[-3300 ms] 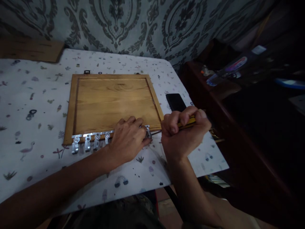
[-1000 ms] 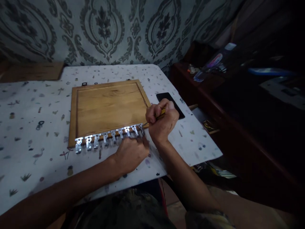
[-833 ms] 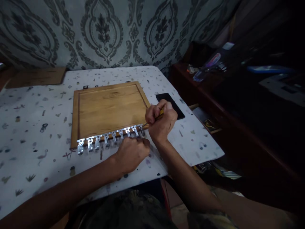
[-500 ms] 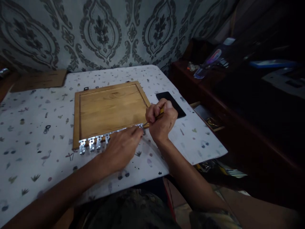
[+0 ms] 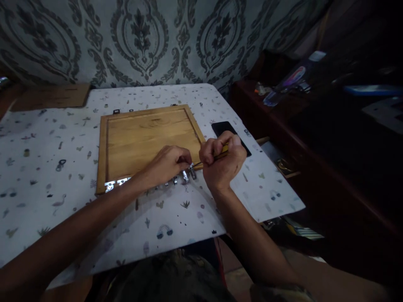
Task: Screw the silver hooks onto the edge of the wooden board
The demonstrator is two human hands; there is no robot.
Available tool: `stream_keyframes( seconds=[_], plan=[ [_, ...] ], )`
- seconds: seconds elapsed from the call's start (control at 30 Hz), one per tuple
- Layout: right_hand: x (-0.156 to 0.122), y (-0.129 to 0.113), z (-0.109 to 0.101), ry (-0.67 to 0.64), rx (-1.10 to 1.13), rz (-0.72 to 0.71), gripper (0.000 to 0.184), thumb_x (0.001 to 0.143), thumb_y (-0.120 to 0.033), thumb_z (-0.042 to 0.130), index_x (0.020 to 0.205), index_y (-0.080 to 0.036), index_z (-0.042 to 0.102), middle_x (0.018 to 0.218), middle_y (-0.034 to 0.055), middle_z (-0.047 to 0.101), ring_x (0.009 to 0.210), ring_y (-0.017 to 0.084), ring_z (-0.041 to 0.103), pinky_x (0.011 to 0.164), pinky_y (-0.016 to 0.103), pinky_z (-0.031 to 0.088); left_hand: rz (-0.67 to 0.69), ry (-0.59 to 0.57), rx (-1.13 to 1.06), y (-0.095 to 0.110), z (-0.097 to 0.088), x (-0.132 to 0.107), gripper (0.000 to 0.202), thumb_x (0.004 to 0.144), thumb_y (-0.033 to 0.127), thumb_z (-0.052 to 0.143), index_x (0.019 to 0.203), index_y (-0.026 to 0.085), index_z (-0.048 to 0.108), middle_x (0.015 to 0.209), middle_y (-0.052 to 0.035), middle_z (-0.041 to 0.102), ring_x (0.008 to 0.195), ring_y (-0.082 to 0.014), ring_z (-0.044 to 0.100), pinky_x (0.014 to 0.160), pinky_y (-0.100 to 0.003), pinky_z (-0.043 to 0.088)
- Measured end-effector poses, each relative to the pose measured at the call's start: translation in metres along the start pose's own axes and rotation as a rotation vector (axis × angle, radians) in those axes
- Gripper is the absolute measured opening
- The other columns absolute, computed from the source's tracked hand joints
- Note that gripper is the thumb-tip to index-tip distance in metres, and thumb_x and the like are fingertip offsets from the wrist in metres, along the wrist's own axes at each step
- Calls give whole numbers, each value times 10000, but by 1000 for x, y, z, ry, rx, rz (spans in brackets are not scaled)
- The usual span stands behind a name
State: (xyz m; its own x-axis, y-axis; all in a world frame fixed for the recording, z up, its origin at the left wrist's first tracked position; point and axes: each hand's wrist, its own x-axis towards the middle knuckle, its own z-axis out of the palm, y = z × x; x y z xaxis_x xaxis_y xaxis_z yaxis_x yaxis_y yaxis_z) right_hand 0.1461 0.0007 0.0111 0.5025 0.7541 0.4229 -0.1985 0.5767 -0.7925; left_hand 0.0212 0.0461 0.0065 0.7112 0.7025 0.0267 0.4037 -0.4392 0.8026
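My right hand [image 5: 223, 165] is wrapped round a yellow-handled screwdriver [image 5: 224, 149], its thin shaft pointing left. The tip reaches the right end of a silver metal hook rail, close to one hook [image 5: 185, 176]. At that end the closed fingertips of my left hand [image 5: 166, 164] come together; whatever they pinch is too small to make out. The rail [image 5: 117, 183] lies along the near edge of a framed wooden panel [image 5: 151, 138], which is flat on the table. My left hand and forearm cover the rail's middle.
A black phone-like slab [image 5: 222, 127] lies right of the panel on the patterned tablecloth [image 5: 201, 235]. Brown cardboard [image 5: 53, 95] rests at the back left. Beyond the table's right edge are a dark red cabinet [image 5: 280, 130], a clear bottle [image 5: 288, 82] and an open drawer [image 5: 278, 157].
My left hand has shifted up from below the rail to over the panel's near edge. The hooks' lower ends at the right now show. My right hand still grips the screwdriver.
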Motion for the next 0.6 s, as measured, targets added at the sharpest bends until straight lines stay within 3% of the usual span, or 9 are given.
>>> stream_keyframes(
  seconds=[0.33, 0.6],
  plan=[
    [-1, -3, 1, 44, -30, 3, 449, 909, -487, 539, 593, -243, 332, 497, -97, 211, 387, 73, 196, 413, 247, 175, -206, -155, -418, -13, -4, 7, 91, 782, 55, 655, 794, 144, 644, 672, 23, 668, 616, -102, 592, 581, -207, 435],
    [0, -2, 2, 47, -83, 11, 471, 927, -538, 506, 604, -251, 320, 472, -93, 203, 375, 85, 210, 403, 251, 188, -232, -246, -428, -13, -4, 17, 155, 770, 28, 616, 833, 161, 566, 692, 28, 675, 615, -100, 610, 555, -198, 412]
  ],
)
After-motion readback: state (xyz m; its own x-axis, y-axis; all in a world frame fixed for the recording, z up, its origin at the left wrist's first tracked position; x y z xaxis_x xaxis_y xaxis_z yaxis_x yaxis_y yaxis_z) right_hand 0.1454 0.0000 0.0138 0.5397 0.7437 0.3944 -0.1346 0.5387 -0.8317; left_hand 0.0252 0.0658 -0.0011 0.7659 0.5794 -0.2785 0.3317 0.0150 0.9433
